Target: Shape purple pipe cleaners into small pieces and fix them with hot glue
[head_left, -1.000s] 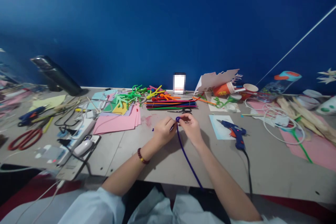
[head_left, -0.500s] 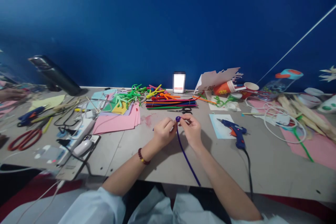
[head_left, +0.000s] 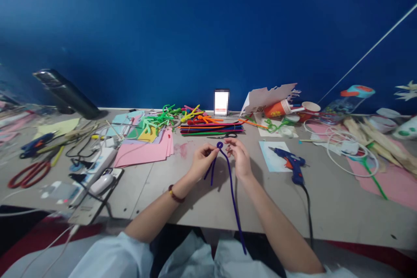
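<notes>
- While the left hand (head_left: 202,161) pinches it, the purple stem (head_left: 232,189) curls into a ring;
- its tail crosses the near bench edge (head_left: 202,222);
- the right hand (head_left: 240,158) is half-open, empty.

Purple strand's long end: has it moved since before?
Yes, downward in view: the end of the purple strand, earlier near the front edge of the table, now shows past it.

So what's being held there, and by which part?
The left hand pinches a purple fuzzy stem just below its small loop; the right hand is close, contact unclear.
</notes>
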The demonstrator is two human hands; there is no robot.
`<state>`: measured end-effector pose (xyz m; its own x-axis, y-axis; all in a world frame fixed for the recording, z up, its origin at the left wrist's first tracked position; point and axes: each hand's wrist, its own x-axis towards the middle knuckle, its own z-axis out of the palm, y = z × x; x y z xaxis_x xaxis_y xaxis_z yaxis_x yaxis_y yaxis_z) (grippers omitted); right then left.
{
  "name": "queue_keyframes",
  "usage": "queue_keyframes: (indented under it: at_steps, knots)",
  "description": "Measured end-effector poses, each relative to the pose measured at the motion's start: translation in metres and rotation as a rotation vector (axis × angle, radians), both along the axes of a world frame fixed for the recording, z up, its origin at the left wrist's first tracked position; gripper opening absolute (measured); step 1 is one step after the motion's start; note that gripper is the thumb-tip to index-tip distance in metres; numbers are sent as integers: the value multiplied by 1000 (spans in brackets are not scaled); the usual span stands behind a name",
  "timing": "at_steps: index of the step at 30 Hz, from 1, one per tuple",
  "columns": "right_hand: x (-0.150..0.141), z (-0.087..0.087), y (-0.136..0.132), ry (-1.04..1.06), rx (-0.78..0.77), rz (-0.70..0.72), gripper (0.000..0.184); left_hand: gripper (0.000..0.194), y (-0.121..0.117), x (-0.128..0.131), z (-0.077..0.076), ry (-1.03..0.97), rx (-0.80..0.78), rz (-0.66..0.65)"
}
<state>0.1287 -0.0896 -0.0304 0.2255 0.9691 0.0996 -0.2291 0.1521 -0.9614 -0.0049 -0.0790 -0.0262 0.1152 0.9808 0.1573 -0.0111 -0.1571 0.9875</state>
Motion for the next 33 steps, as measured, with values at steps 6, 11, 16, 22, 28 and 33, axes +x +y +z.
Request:
queue_keyframes:
  at_steps: [6,11,16,22,28,33]
  knots:
    - [0,-4,4,-35,-58,-1,19,27,-1,0,6,-121,-137,-52]
    - [-2,-2,4,88,-123,66,20,27,1,-2,5,-164,-189,-60]
    - [5,2,8,45,-109,78,26,30,6,-5,4,-99,-212,-149]
    - [11,5,11,-7,-236,244,24,29,16,-19,6,42,-263,-373]
    - [10,5,10,193,-274,266,23,43,40,-43,9,-165,-490,-377]
    - [10,3,11,366,-253,226,26,26,65,-59,-3,-501,-486,138]
